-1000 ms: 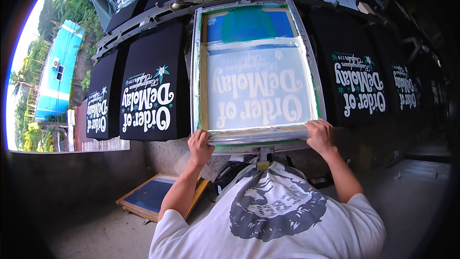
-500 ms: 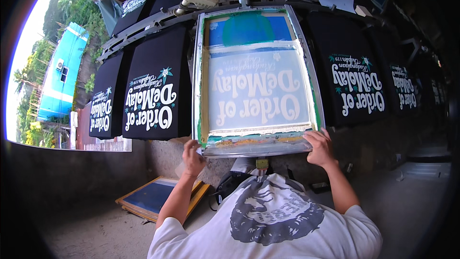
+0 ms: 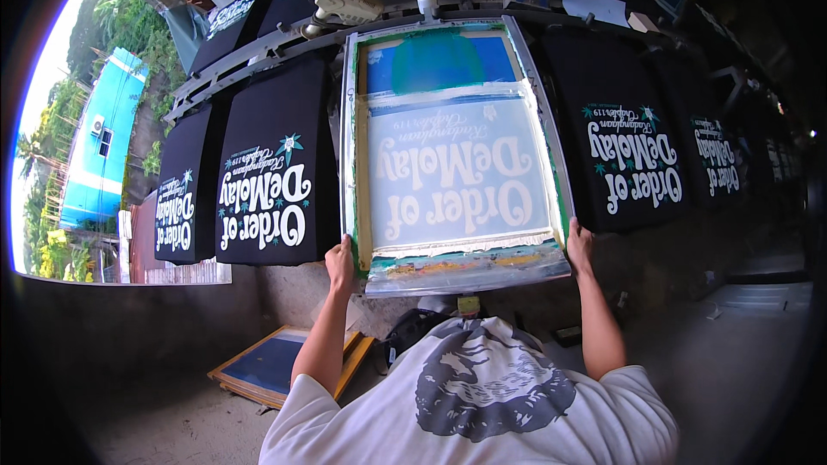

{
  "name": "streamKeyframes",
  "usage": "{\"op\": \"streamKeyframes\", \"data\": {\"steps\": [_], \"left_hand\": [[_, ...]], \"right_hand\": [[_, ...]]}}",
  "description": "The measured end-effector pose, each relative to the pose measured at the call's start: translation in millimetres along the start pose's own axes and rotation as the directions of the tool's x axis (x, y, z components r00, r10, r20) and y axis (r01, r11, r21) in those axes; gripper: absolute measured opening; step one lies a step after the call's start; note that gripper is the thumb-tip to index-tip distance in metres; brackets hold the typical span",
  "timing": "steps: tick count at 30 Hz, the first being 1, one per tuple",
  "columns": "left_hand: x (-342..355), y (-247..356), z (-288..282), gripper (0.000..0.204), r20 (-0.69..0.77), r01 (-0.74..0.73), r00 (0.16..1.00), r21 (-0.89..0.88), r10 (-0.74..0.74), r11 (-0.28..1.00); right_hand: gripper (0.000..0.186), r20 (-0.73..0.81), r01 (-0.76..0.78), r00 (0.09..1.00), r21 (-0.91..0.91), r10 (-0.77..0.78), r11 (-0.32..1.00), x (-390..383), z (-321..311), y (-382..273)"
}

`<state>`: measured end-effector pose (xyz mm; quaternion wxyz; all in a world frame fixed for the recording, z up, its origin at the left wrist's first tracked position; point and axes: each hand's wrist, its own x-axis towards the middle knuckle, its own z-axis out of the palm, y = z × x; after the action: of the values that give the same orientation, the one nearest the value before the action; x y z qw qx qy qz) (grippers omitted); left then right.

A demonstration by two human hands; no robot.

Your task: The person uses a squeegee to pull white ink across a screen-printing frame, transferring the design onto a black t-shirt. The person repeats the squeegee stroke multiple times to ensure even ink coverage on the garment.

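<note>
In front of me lies a silk-screen printing frame (image 3: 558, 179) with metal side rails. White lettering shows reversed through its pale mesh, below a blue and green band. My left hand (image 3: 338, 264) is closed on the left rail near the close corner. On the opposite rail, at about the same height, my right hand (image 3: 581, 245) is closed too. Fingers of both hands are partly hidden by the rails. Along the frame's near end runs a strip of tape (image 3: 469, 269) smeared with colour.
Black printed shirts flank the frame, one at left (image 3: 280, 133) and one at right (image 3: 616, 95). Beyond it are a beige heat gun (image 3: 347, 5), a white bottle (image 3: 426, 0) and a metal rail. Another wood-edged screen (image 3: 267, 363) lies on the floor at lower left.
Both hands have shifted from the frame's near corners forward along its side rails and now grip the sides. The whole view has moved slightly.
</note>
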<state>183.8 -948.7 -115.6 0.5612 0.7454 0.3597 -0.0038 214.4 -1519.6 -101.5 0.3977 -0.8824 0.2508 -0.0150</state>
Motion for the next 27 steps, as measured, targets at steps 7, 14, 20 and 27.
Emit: {"op": "streamKeyframes", "data": {"steps": [7, 14, 20, 27], "left_hand": [[-5, 7, -1, 0.057, -0.090, 0.015, 0.996, 0.018, -0.013, 1.000], [-18, 32, -13, 0.055, -0.080, -0.010, 0.997, 0.007, 0.010, 1.000], [-41, 44, -1, 0.055, -0.117, -0.016, 0.993, -0.019, 0.014, 1.000], [-86, 65, 42, 0.052, -0.120, -0.024, 0.993, -0.102, 0.011, 0.995]], "right_hand": [[0.060, -0.008, -0.031, 0.999, 0.063, 0.031, 0.998, 2, 2, 6], [0.054, -0.026, -0.036, 0.999, 0.119, 0.039, 0.992, -14, -12, -37], [0.051, -0.003, 0.000, 1.000, 0.136, 0.000, 0.991, -20, -40, -22], [0.050, -0.002, 0.020, 1.000, 0.153, -0.020, 0.988, 1, -96, 5]]}}
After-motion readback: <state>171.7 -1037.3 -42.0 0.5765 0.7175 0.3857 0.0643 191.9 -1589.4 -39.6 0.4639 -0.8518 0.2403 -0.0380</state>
